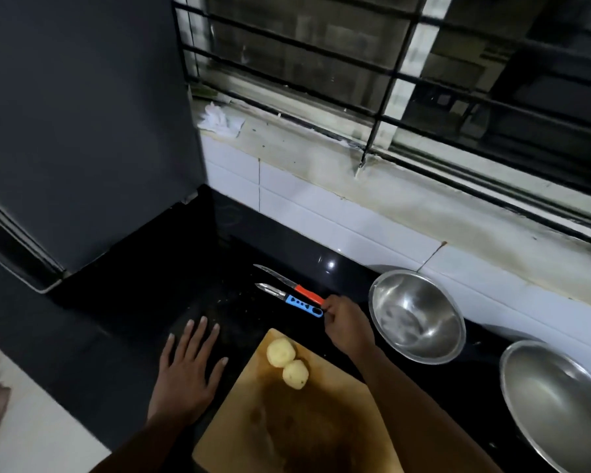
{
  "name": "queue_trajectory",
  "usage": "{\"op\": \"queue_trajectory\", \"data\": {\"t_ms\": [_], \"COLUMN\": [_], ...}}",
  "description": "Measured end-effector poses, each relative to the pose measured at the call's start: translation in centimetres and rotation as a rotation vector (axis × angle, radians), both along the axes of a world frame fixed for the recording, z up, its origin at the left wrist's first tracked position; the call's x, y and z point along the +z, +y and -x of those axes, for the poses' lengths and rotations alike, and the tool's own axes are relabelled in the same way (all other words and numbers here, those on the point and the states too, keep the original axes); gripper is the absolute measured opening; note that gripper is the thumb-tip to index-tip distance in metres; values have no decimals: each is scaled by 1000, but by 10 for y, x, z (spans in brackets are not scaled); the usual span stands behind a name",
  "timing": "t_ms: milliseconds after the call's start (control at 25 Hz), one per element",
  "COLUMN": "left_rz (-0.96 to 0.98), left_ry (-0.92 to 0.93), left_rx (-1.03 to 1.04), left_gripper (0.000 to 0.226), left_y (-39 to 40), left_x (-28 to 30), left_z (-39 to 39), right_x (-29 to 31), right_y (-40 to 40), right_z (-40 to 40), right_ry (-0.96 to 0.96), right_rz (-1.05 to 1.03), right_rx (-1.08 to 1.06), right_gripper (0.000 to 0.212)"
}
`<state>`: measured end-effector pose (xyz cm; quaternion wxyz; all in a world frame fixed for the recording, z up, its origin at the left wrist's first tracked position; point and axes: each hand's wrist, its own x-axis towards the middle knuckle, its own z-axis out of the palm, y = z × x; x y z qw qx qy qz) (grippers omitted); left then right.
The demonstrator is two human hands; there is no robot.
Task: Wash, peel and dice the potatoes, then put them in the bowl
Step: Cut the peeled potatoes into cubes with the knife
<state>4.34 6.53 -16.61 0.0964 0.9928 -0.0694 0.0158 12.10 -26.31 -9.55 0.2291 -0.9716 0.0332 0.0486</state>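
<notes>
1. Two peeled, pale-yellow potatoes lie touching each other at the far end of a tan wooden cutting board, whole and uncut, on a black polished stone counter.

2. The right hand reaches past the board to the butt ends of two tools lying side by side: an orange-handled steel knife and, just nearer, a blue-and-black-handled steel peeler. Its fingertips curl at the tip of the peeler handle; whether they pinch it or merely touch it cannot be told from this angle.

3. The left hand rests flat on the counter just left of the board, fingers spread and straight, holding nothing.

4. Two round stainless-steel bowls stand to the right: the nearer-to-the-tools bowl beside the board's far corner, the second bowl at the frame's right edge. Both appear to hold no potato.

5. Judged from the bare skins, washing and peeling look finished, and dicing is the step at hand.

6. The next move likely calls for taking up the knife by its orange handle, while the free hand steadies one potato on the board.

7. White wall tiles and a barred window back the counter.
</notes>
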Motion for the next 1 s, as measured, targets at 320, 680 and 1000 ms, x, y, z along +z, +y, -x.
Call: {"op": "queue_trajectory", "data": {"t_ms": [320, 680, 1000], "left_rz": [-75, -20, 77], "left_ry": [38, 43, -16], "left_rx": [12, 3, -23], "left_gripper": [68, 68, 67], "left_y": [-2, -1, 0], "left_x": [4, 2, 4], "left_z": [-6, -5, -2], "right_x": [-19, 3, -10], "right_y": [38, 45, 46], "right_z": [-59, -25, 161], "right_ry": [-22, -190, -174], "right_rz": [344, 142, -311], "right_rx": [65, 8, -565], "right_gripper": [37, 24, 13]}}
